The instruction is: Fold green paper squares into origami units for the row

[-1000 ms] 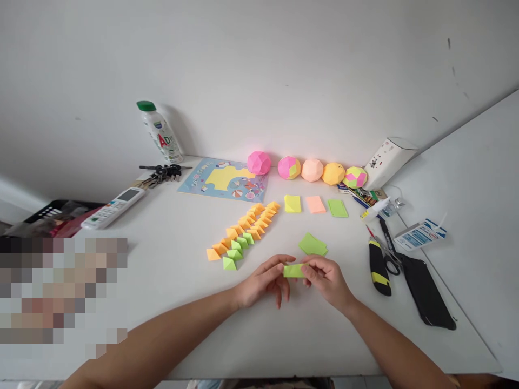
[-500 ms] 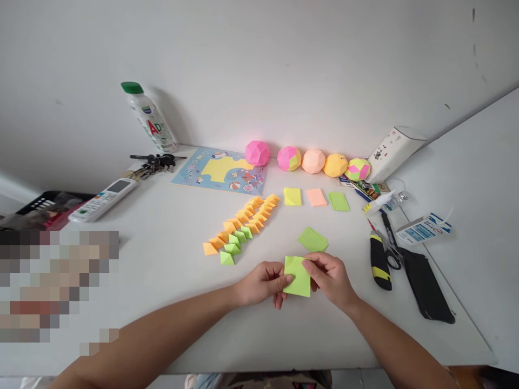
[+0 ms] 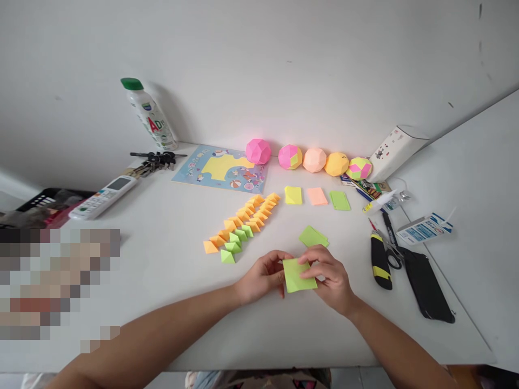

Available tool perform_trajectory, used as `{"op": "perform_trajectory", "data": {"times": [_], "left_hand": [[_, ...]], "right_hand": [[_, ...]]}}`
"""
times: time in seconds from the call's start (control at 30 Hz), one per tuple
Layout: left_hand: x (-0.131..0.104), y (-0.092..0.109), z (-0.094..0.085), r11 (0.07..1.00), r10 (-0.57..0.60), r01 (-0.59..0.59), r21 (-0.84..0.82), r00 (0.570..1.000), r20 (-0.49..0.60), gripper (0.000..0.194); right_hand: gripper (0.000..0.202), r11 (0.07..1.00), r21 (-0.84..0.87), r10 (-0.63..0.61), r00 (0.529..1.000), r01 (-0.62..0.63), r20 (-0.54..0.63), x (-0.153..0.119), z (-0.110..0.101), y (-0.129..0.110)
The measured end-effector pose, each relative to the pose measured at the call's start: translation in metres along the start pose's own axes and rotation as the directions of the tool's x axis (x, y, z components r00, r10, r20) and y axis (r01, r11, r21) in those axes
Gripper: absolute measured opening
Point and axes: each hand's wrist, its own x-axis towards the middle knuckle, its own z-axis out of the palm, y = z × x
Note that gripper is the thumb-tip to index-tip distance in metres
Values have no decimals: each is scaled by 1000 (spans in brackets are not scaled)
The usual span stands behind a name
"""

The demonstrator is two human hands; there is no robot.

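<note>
A square green paper [image 3: 295, 278] is held between my two hands above the front of the table. My left hand [image 3: 265, 276] grips its left edge, with some fingers hidden behind the sheet. On the right side, my right hand [image 3: 327, 276] holds the paper with fingers over its front. Just beyond lie loose green sheets [image 3: 312, 236]. Folded green pieces [image 3: 233, 247] and folded orange pieces [image 3: 243, 214] stand in slanting rows to the left.
Yellow [image 3: 293, 195], pink [image 3: 317, 196] and green [image 3: 339, 200] paper stacks lie behind. Several paper balls [image 3: 314, 160] line the wall. A cutter [image 3: 380, 262], scissors [image 3: 393, 258] and black pouch [image 3: 427, 286] are right; a remote [image 3: 103, 198] and bottle [image 3: 150, 116] left.
The green paper has turned and tilted in my hands. My right fingers have moved from its top right corner onto its front, and my left thumb has shifted to the edge.
</note>
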Motion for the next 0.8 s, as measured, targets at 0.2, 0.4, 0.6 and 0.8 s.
{"op": "perform_trajectory", "data": {"times": [0.2, 0.4, 0.6, 0.8], "left_hand": [[0, 7, -5, 995, -64, 70, -74, 995, 79, 44], [-1, 2, -13, 998, -36, 45, -50, 984, 174, 49], [0, 4, -8, 997, -75, 75, 1, 992, 105, 42], [0, -2, -2, 987, -94, 103, 125, 993, -74, 35]], "right_hand": [[29, 995, -75, -71, 997, 71, 4, -5, -1, 3], [23, 996, -61, -60, 998, 60, -3, -5, 0, 4], [11, 998, -22, 69, 995, -67, 78, -3, 3, 4], [8, 989, 31, 133, 972, -142, 195, -4, 3, 7]]}}
